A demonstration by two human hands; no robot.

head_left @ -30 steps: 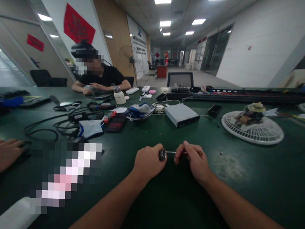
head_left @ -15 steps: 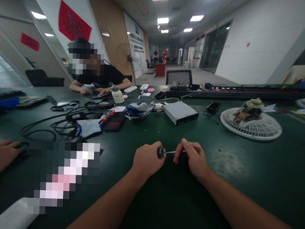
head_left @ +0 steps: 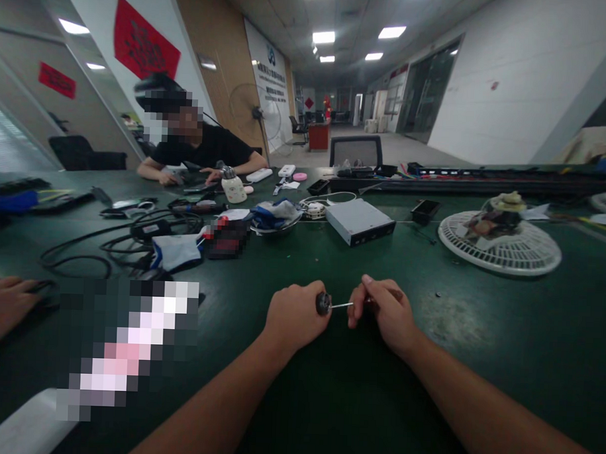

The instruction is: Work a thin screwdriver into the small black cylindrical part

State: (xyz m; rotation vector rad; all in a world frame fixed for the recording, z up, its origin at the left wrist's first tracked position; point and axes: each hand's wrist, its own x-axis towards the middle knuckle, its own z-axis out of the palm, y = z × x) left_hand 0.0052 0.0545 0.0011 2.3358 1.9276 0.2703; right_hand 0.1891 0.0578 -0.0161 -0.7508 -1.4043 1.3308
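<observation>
- Left hand [head_left: 297,317]: I see it near the middle of the table's near edge, knuckles up. Left fingers [head_left: 300,296] are curled shut around a dark round knob [head_left: 323,303].
- Right hand [head_left: 384,314]: I see it just to the right of the left hand, well above the table's near edge. Right fingers [head_left: 369,287] are pinched narrow on the far end of a thin metal rod [head_left: 340,306].
- Metal rod: lies level between the two hands, held clear of the table, with the knob on its left end. I cannot make out its right end behind the right fingers.
- Table [head_left: 356,414]: dark green top, running the full width of my view.
- Silver metal box [head_left: 360,222]: flat, ahead of the hands, towards the middle of the table.
- White round fan guard [head_left: 498,250]: lying flat towards the right edge of the table, with a cluttered heap on top.
- Metal bowl [head_left: 276,229]: ahead of the hands and left of the box, with blue and white cloth [head_left: 276,214] inside.
- Black cables [head_left: 108,247]: coiled loosely towards the left edge of the table, beside a white and blue cloth [head_left: 177,252].
- Pixelated object [head_left: 127,340]: near the left of the near edge; too blurred for me to identify.
- Another hand [head_left: 4,306]: at the left edge of my view, resting on the table.
- Co-worker [head_left: 201,147]: seated beyond the far edge of the table, both forearms on it.
</observation>
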